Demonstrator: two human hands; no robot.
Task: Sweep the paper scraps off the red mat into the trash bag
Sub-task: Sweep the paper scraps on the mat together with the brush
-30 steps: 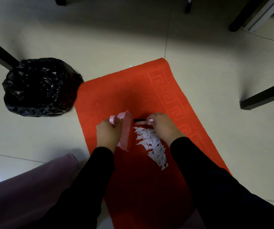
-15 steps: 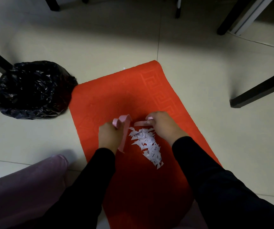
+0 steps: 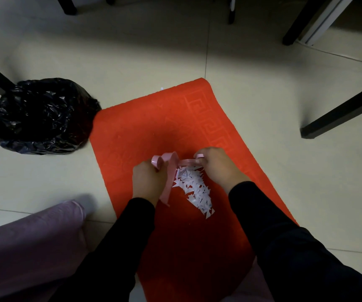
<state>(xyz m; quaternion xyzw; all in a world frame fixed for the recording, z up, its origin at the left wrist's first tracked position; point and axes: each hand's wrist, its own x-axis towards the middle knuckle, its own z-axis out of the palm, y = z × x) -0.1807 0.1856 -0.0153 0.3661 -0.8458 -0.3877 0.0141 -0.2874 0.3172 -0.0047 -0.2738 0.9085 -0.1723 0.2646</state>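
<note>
Red mat [image 3: 132, 131]: lay flat on pale floor tiles, key-pattern border down its right side.

Black trash bag [image 3: 40, 116]: stood on the tiles just off the mat's far-left corner, mouth up.

Your left hand [image 3: 148, 182]: at mid-mat, clenched round the handle of a pink dustpan [image 3: 169, 182] that was tipped up on its edge.

Your right hand [image 3: 217, 166]: right of mid-mat, fingers wrapped round a small pink brush [image 3: 187, 162].

Paper scraps [image 3: 195, 188]: one white heap at mid-mat, between pan and brush, tailing toward the near end.

Hazards, as judged: with the pan's lip off the mat, scraps would slip beneath it. A brisk stroke would scatter them onto the tiles. The tail could be missed.
</note>
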